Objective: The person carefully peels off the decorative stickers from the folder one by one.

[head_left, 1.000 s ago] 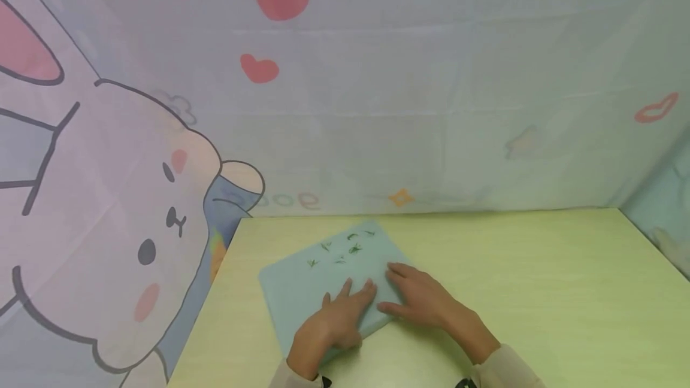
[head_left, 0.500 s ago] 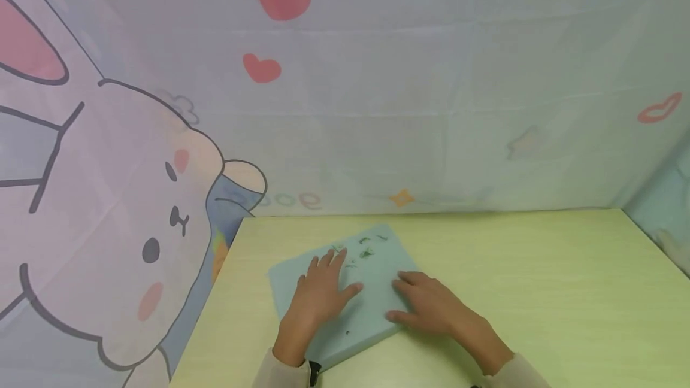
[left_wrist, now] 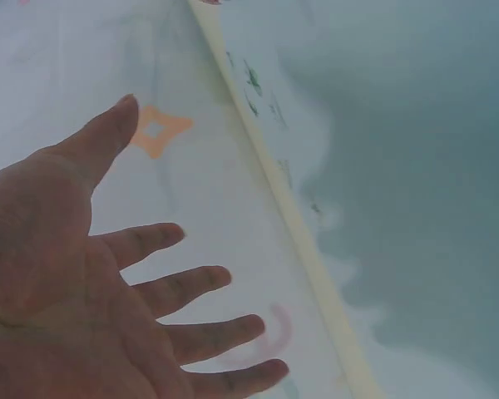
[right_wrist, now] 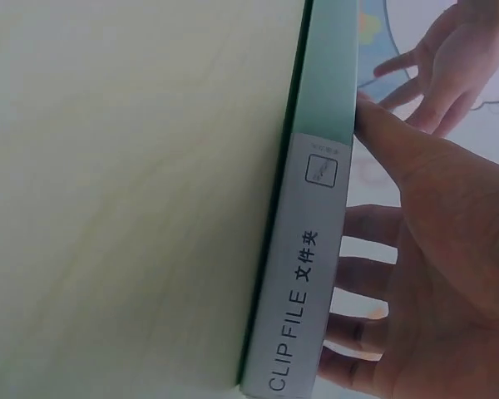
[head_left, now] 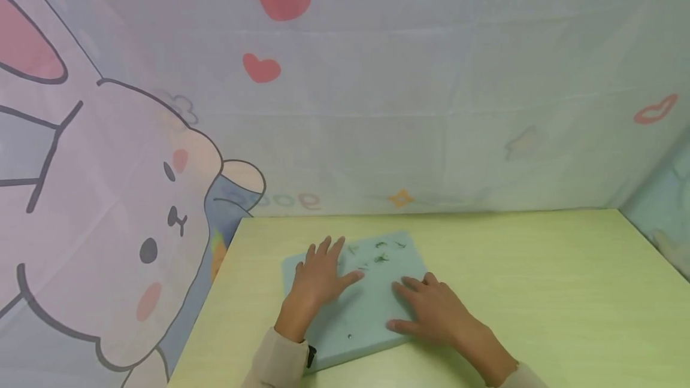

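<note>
A pale blue-green clip file folder (head_left: pixel 372 310) lies flat and slightly askew, with small green plant prints near its far edge. My left hand (head_left: pixel 318 280) is over the folder's left part, fingers spread; in the left wrist view its palm (left_wrist: pixel 75 274) shows, apart from the cover. The fingertips of my right hand (head_left: pixel 433 313) rest on the folder's right side. From the right wrist view, the folder's spine (right_wrist: pixel 295 266) carries a white "CLIP FILE" label, and the right thumb and fingers lie along its upper edge.
The light yellow wooden table (head_left: pixel 539 286) extends right of the folder. Behind and to the left hangs a printed cloth (head_left: pixel 404 76) with hearts and a cartoon rabbit (head_left: pixel 124 196). A dark strap end (head_left: pixel 311 356) shows at the left sleeve.
The folder has turned clockwise and shifted a little to the right. My left hand has moved from its near middle up to the left part. The right hand stays at the right side.
</note>
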`<state>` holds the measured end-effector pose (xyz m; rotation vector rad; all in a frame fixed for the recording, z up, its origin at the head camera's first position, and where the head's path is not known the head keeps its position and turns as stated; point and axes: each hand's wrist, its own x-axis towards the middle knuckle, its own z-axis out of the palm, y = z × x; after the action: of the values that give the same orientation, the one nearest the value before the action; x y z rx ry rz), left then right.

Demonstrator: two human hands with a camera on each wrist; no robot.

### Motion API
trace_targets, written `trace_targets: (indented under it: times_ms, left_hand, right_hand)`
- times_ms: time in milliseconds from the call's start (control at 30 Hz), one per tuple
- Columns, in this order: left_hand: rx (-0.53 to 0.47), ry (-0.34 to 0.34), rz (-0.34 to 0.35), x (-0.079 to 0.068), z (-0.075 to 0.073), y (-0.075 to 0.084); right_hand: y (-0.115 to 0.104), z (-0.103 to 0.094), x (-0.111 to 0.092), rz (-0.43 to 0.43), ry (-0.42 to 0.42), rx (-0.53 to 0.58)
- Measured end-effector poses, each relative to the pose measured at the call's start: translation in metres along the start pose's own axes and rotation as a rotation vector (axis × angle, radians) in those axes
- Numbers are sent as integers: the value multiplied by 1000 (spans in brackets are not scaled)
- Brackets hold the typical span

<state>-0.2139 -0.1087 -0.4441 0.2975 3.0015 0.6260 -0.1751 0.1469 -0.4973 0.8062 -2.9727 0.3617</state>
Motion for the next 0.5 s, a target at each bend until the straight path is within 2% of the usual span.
trace_targets:
  times_ms: [133, 267, 400, 500]
  left_hand:
    - [-19, 23, 51, 5, 6, -4]
    - [-15, 1, 49, 8, 12, -7]
    - [6, -71, -14, 8, 16, -7]
    - [24, -125, -86, 6, 16, -2]
  right_hand:
    - [-3, -1, -5, 25, -22, -52]
    - [-7, -7, -11, 62, -56, -63]
    - [-11, -12, -18, 77, -74, -56]
    - [-14, -13, -23, 67, -91, -5]
